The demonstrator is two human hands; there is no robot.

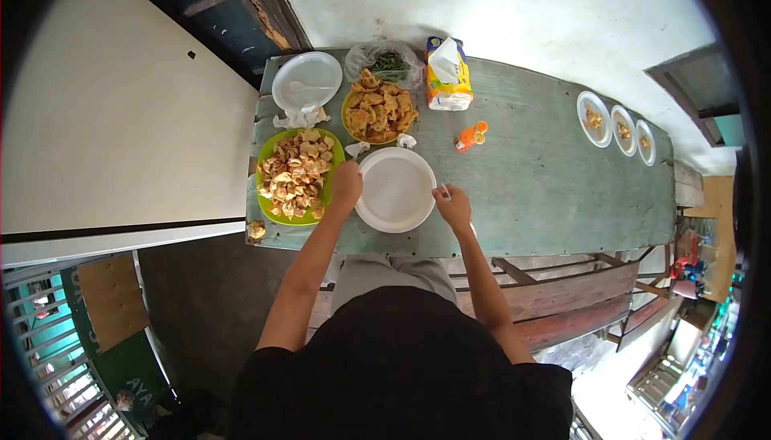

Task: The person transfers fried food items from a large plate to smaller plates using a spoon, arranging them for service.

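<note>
The round white plate (pixel 395 189) sits bare on the green bench (pixel 546 175), the left hand (pixel 347 181) touching its rim, grip unclear, the right hand (pixel 454 203) pinching a small white thing (pixel 444 192).

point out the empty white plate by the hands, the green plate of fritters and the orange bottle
white plate (pixel 395 193), head view, bare centre
green plate (pixel 269 147), head view, upper left rim
orange bottle (pixel 470 136), head view, middle of body

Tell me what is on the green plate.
The green plate holds a heap of fried crackers. The left hand reaches its right edge. The plate's middle is covered.
</note>
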